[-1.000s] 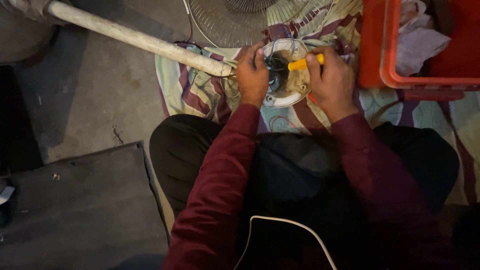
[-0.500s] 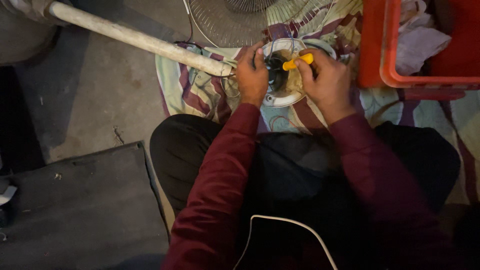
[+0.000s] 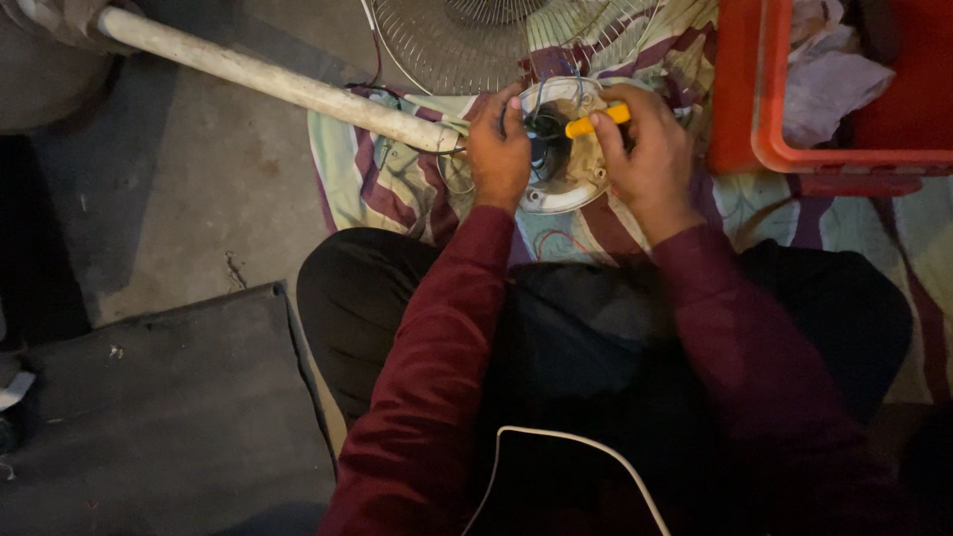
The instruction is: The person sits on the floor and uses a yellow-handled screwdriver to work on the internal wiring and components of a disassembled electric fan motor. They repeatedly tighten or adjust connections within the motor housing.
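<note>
A round white fan housing (image 3: 556,195) with dark wiring inside lies on a striped cloth (image 3: 387,184) in front of my knees. My left hand (image 3: 499,154) grips its left rim. My right hand (image 3: 645,149) holds a yellow-handled screwdriver (image 3: 596,121) whose tip points into the dark middle of the housing. A long white pole (image 3: 268,81) runs from the housing's left side toward the upper left. Both sleeves are dark red.
A wire fan grille (image 3: 467,40) lies beyond the housing. A red plastic crate (image 3: 764,109) with crumpled cloth stands at the upper right. A dark mat (image 3: 149,417) covers the concrete floor at the lower left. A white cable (image 3: 566,442) crosses my lap.
My right hand has shifted left and up a little with the screwdriver, bringing its yellow handle closer over the housing's middle. My left hand stays on the rim.
</note>
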